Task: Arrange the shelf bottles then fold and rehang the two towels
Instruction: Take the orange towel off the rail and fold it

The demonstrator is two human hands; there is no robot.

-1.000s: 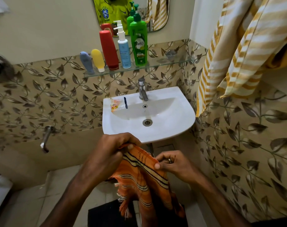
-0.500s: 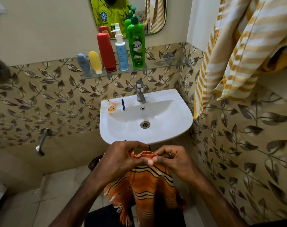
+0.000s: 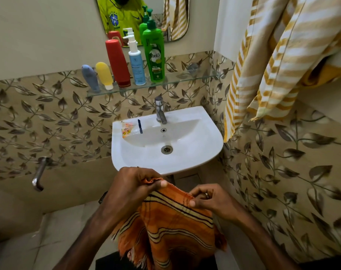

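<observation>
Below the sink (image 3: pixel 214 145), left hand (image 3: pixel 134 189) and right hand (image 3: pixel 210 199) pinch the soft, limp orange towel (image 3: pixel 175 228) by its top edge, best held at the corners.

I see a small bathroom: plain cream upper wall (image 3: pixel 39 36), leaf-patterned tan tiles (image 3: pixel 48 117) below, a white sink (image 3: pixel 195 152) with a chrome tap (image 3: pixel 160 110), a mirror (image 3: pixel 177 18) above, and a pale floor (image 3: pixel 54 236).

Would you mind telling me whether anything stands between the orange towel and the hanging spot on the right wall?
The yellow striped towel already drapes over that spot, upper right; the orange towel is pinched by both hands below the sink.
</observation>
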